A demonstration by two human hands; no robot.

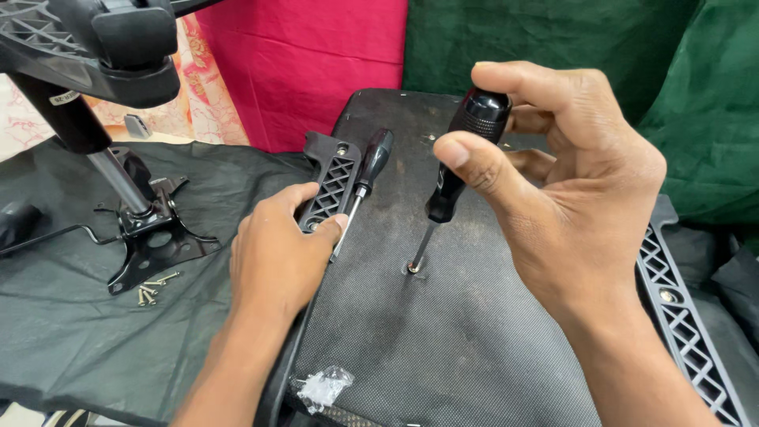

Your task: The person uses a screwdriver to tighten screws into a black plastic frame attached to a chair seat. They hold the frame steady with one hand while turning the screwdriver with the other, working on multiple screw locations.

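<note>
Black cloth [71,332] is spread beneath an upturned chair seat [443,340].
A screwdriver [462,150] is gripped upright by the right hand [569,198], tip on a screw [413,267]; the left hand [277,253] is pressed on the seat's edge.

Small crumpled clear plastic bag [322,387] on seat underside's near edge; small white label [63,98] on black column.

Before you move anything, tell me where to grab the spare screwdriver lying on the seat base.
Take the spare screwdriver by its black handle, coming from above and from the far end. The handle lies free on the seat base, while its metal shaft runs down beside the left hand and the armrest bracket.
</note>
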